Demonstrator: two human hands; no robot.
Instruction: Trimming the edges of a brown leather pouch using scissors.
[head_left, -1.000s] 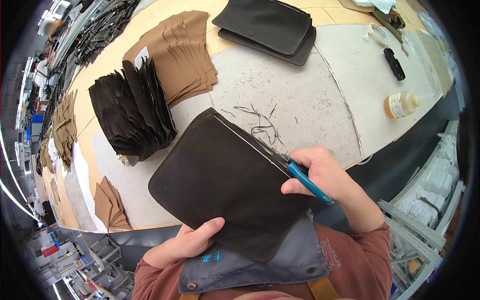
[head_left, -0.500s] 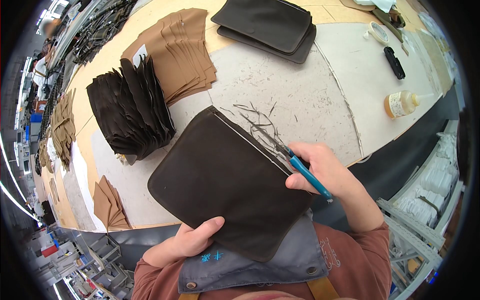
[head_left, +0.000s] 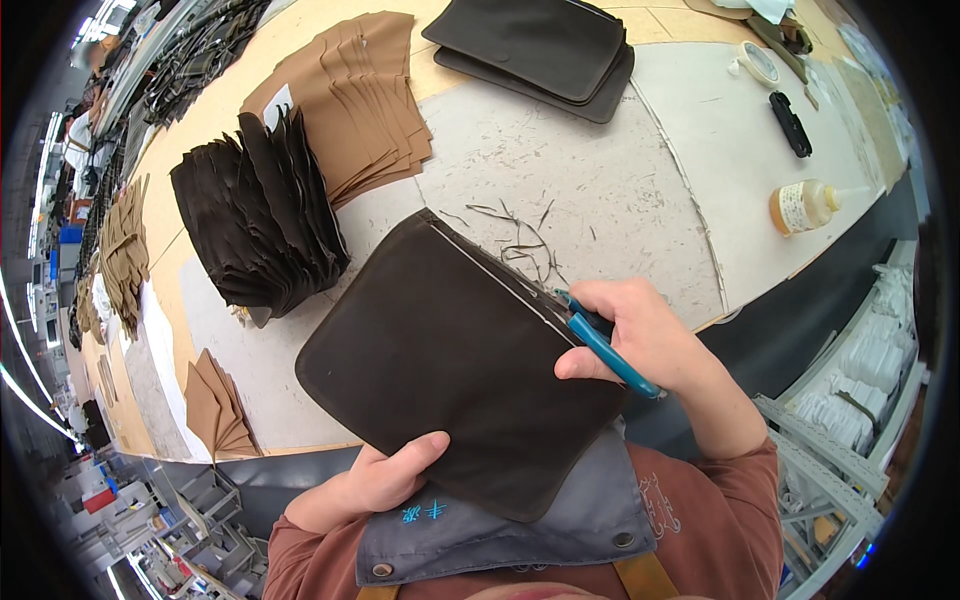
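Observation:
A dark brown flat pouch-like panel (head_left: 440,350), with a pale strip along its upper right edge, leans over the table edge against my apron. My left hand (head_left: 395,475) grips its lower left edge, thumb on top and fingers hidden beneath. In my right hand (head_left: 635,335) are scissors (head_left: 612,352) with blue handles, held at the panel's right edge. The scissors' blades are mostly hidden behind that edge. Thin dark trimmings (head_left: 530,250) lie on the table just beyond the panel.
A thick dark folded stack (head_left: 260,215) and fanned brown pieces (head_left: 355,110) stand at the left. Two dark pouches (head_left: 535,50) lie at the back. Rightward are a tape roll (head_left: 760,64), a black tool (head_left: 790,125) and a bottle of amber liquid (head_left: 802,207).
The scissors have turned and drawn back, so their blades have slipped from sight behind the panel's edge. My right thumb has shifted slightly left. My left hand stays put.

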